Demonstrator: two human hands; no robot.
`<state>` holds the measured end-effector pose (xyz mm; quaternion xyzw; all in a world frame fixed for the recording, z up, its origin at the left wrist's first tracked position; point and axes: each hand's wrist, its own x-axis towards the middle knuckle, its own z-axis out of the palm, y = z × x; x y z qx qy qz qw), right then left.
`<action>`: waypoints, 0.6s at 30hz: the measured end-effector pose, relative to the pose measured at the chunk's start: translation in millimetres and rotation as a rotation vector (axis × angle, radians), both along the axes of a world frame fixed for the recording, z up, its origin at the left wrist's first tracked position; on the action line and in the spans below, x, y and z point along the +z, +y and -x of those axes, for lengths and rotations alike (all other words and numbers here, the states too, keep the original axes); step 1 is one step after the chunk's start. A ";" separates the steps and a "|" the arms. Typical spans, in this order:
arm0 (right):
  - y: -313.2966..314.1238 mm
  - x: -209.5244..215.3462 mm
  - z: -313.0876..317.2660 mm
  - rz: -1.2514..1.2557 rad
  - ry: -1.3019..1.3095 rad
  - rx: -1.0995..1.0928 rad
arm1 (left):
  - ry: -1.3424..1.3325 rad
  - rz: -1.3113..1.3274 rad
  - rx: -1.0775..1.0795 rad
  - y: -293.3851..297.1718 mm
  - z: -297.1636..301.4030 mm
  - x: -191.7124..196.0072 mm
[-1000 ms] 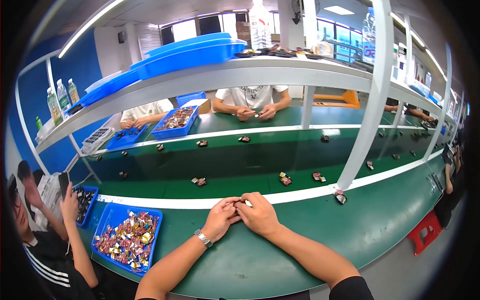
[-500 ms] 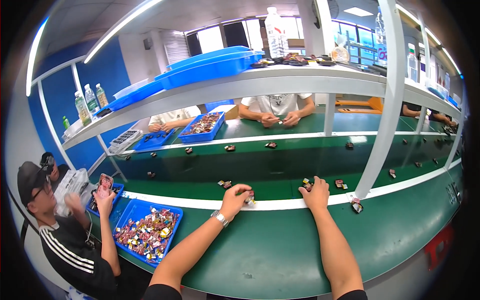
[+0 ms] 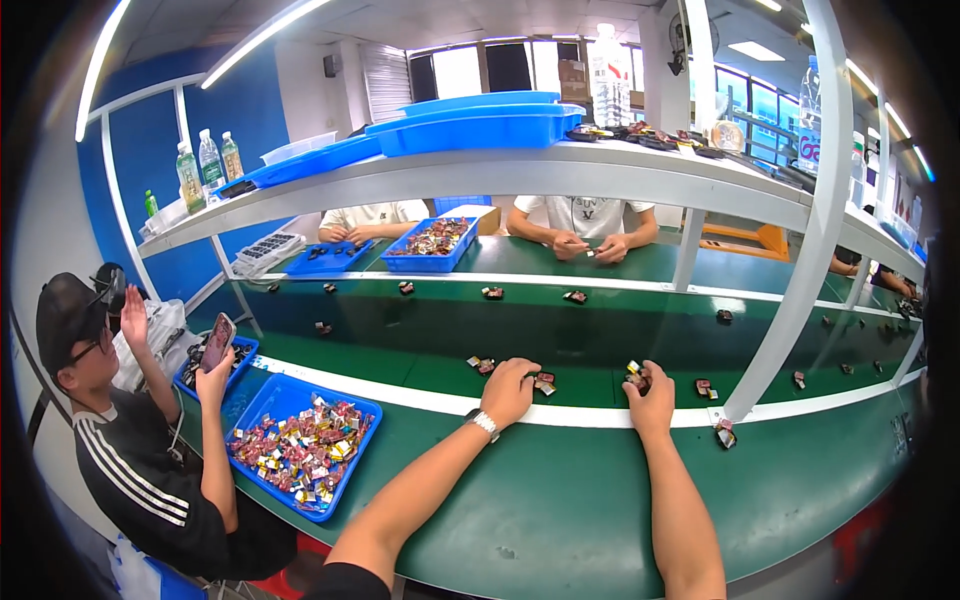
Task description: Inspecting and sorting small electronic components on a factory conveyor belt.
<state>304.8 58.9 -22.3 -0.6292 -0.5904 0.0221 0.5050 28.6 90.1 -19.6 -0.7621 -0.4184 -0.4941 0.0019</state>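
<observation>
Head view: the right hand pinches a small part near a white post; the left hand is curled (grip unclear), blue tray leftward.

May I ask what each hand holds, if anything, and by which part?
The right hand partly covers a small component; if or where it grips is unclear. The left hand shows no clear hold.

The green table is showing a smooth, softly shining surface. The blue tray is looking like smooth plastic, and the small parts inside are looking partly glossy. The wristwatch is gleaming like metal, the tall bottle is showing clear plastic, and the black sleeve is looking like matt cloth.
</observation>
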 end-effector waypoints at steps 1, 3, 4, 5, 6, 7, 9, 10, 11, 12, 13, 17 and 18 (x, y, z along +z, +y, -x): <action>-2.5 5.0 5.6 -0.018 0.065 0.061 | -0.085 0.175 -0.033 -18.1 0.3 12.8; -7.2 15.4 34.7 -0.157 -0.003 0.250 | -0.215 0.348 -0.055 -33.0 15.3 16.6; -12.7 23.6 51.0 -0.217 -0.069 0.348 | -0.223 0.349 -0.052 -32.6 20.0 13.0; -18.7 26.7 66.4 -0.216 -0.090 0.444 | -0.323 0.465 -0.049 -31.7 23.5 9.2; -26.4 29.1 80.7 -0.214 -0.112 0.543 | -0.426 0.581 -0.044 -33.2 27.2 6.3; -34.5 31.2 91.4 -0.203 -0.136 0.607 | -0.280 0.420 0.019 -32.5 31.0 19.7; -50.8 36.2 110.6 -0.124 -0.147 0.703 | -0.011 0.046 0.199 -12.3 43.7 24.5; -53.6 35.4 114.7 -0.087 -0.182 0.711 | 0.060 -0.014 0.290 -4.5 49.2 23.4; -53.0 33.8 115.3 -0.096 -0.194 0.698 | 0.053 -0.012 0.292 2.3 55.0 15.1; -50.6 32.3 114.2 -0.107 -0.207 0.687 | 0.141 0.093 0.324 12.1 61.0 4.7; -46.4 31.7 109.9 -0.110 -0.215 0.687 | 0.229 0.193 0.351 18.1 63.1 4.0; -36.1 26.5 89.9 -0.121 -0.098 0.532 | 0.159 0.446 0.149 21.4 67.5 13.0; -36.1 23.4 84.1 -0.106 -0.020 0.513 | 0.167 0.449 0.136 13.6 61.6 16.8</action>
